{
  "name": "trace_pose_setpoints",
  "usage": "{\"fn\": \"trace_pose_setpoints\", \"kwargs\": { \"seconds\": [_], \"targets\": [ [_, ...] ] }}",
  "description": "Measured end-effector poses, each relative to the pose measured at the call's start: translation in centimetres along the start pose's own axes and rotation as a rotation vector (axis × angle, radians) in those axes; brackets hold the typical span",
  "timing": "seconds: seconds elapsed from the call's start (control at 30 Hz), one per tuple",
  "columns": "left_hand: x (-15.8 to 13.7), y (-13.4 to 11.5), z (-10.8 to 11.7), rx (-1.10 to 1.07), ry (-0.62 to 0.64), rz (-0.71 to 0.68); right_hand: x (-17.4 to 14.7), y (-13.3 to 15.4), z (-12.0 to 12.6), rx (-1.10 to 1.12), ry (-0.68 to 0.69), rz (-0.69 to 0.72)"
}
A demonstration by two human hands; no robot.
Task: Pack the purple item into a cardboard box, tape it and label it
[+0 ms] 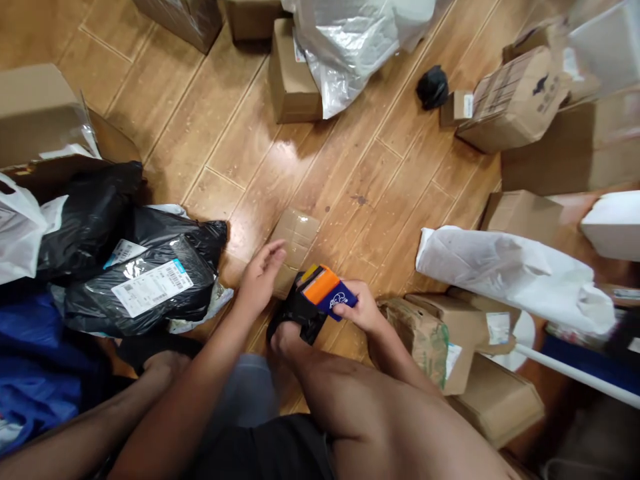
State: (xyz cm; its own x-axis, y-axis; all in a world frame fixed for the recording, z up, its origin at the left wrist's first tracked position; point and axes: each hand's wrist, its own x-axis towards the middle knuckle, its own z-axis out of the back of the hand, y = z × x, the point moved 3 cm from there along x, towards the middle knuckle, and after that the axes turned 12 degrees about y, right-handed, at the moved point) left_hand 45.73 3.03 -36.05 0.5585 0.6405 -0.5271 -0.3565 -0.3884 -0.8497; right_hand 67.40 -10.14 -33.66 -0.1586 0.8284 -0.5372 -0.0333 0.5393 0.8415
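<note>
My right hand (358,308) grips a small blue and orange packet (327,291) with a white line drawing on its blue end. Its thumb lies across the blue part, and a yellow and dark edge shows at the packet's far left side. To the left, my left hand (264,275) is held apart from the packet, fingers extended and nothing in them. Beyond that hand a flat piece of brown cardboard (299,233) with shiny tape rests on the floor. Below the packet is my foot in a black sandal (313,323).
Black plastic parcels (150,287) with white labels are piled at left beside an open carton (35,113). Boxes and a clear plastic bag (355,40) stand at the top. On the right are several cartons (520,100), a long white package (510,273) and a small black bundle (433,87).
</note>
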Motion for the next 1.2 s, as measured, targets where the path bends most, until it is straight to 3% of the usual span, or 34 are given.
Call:
{"fn": "trace_pose_setpoints", "kwargs": {
  "seconds": [0.1,0.23,0.37,0.53,0.7,0.87,1.07,1.2],
  "targets": [
    [-3.0,-2.9,0.0,-0.336,0.246,0.118,-0.3,0.9,-0.5,0.021,0.035,0.031],
    [-4.8,-4.9,0.0,-0.542,0.303,0.32,-0.4,1.8,-1.1,0.014,0.068,0.042],
    [-5.4,-6.7,-0.2,-0.735,0.385,0.31,-0.1,2.9,-1.4,-0.119,0.003,0.284],
    [-5.9,-7.5,-0.1,-0.796,0.477,0.333,-0.4,3.4,-1.4,-0.382,-0.068,0.59],
    [-5.6,-7.2,0.3,-0.739,0.459,0.349,-0.7,2.9,-1.2,-0.493,-0.023,0.634],
    [-5.0,-6.6,0.4,-0.639,0.451,0.311,-0.6,3.0,-1.5,-0.434,-0.051,0.621],
    [-3.6,-3.0,-0.6,-0.447,0.425,0.2,0.1,2.9,-2.4,-0.402,0.047,0.575],
    [-3.0,-0.3,-0.8,-0.157,0.229,0.034,0.6,1.4,-2.3,-0.426,0.108,0.444]
  ]
}}
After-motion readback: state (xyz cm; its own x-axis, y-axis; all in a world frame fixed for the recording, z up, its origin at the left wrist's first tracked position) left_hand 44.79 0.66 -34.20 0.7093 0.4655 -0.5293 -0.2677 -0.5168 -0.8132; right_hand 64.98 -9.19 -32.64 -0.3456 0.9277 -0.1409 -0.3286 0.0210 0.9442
